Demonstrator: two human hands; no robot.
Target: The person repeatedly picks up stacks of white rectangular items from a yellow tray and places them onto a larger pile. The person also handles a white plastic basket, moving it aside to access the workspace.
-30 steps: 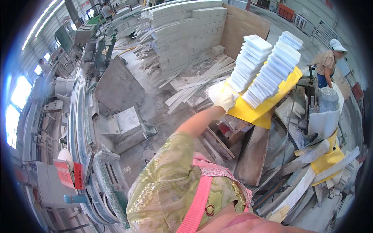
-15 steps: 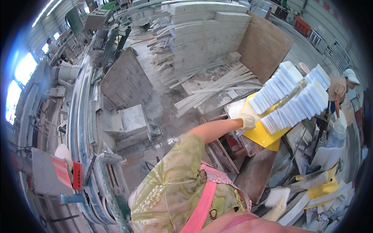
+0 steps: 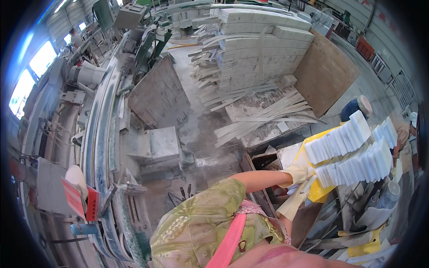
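Both my hands wear pale cream gloves and meet at the near left edge of a yellow sheet [image 3: 318, 193]. My left hand [image 3: 298, 173] is closed beside the nearest tiles; whatever its fingers grip is hidden. Just below it, my right hand [image 3: 296, 199] is closed on a thin white stone tile [image 3: 308, 184], seen almost edge-on. Thin white tiles stand on edge in two long rows on the sheet: a far row [image 3: 338, 142] and a near row [image 3: 355, 166]. A further group of tiles [image 3: 385, 133] stands at their right end.
Long white stone strips [image 3: 263, 117] lie before a stack of slabs [image 3: 263, 53] and a brown board [image 3: 328, 71]. A rail machine [image 3: 96, 134] runs along the left. Stone offcuts and yellow scraps [image 3: 368, 248] lie at lower right. A co-worker [image 3: 404, 134] is partly visible at far right.
My right hand has come up from the lower right with the white tile to meet my left hand. The view has shifted, so the scene sits farther right and lower.
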